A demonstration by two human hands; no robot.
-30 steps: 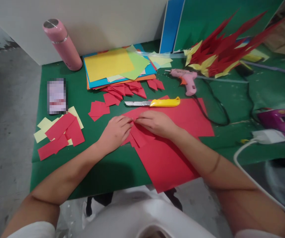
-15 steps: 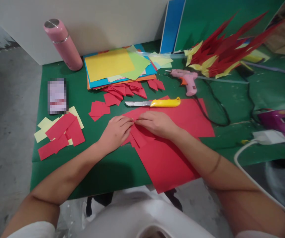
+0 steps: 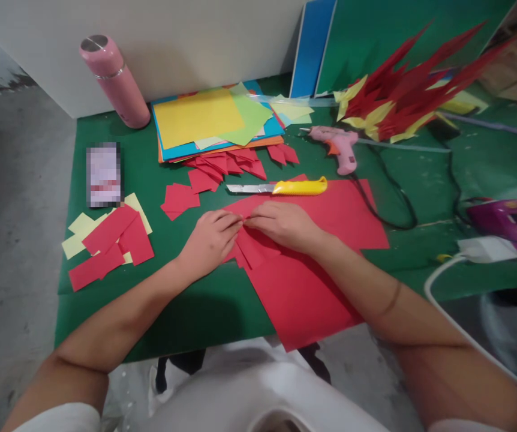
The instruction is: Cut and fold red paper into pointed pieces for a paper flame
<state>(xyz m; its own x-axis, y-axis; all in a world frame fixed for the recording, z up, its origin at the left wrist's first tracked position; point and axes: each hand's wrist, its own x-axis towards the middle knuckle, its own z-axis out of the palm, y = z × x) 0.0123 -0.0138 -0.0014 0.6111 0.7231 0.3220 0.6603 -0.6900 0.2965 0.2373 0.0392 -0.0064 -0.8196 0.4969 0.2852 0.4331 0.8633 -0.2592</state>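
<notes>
A: At the middle of the green worktop [image 3: 150, 312], in the head view, what are the hands on?

B: The left hand [image 3: 209, 240] and right hand [image 3: 283, 223] meet fingertip to fingertip on a folded red piece [image 3: 252, 247]. The fingers of both are curled in and closed on its upper edge, pinching it against the surface. It lies on the near-left corner of a big red sheet [image 3: 312, 282], which hangs over the worktop's near edge.

A: What is just behind them?

B: A yellow utility knife [image 3: 297, 186] lies along the sheet's far edge with its blade out to the left. Beyond it are red offcuts [image 3: 227, 163] and a stack of coloured paper [image 3: 204, 117].

A: And toward the edges?

B: A pink flask [image 3: 114, 81] is at the far-left corner, and red strips [image 3: 110, 240] lie over pale yellow ones by the left edge. A pink glue gun [image 3: 337, 144] lies beside a spiky red-and-yellow paper shape [image 3: 397, 90] at the far right.

A: Is there any writing to read?

B: Only a pixelated rectangle [image 3: 102, 174] near the left edge, and it is unreadable.
</notes>
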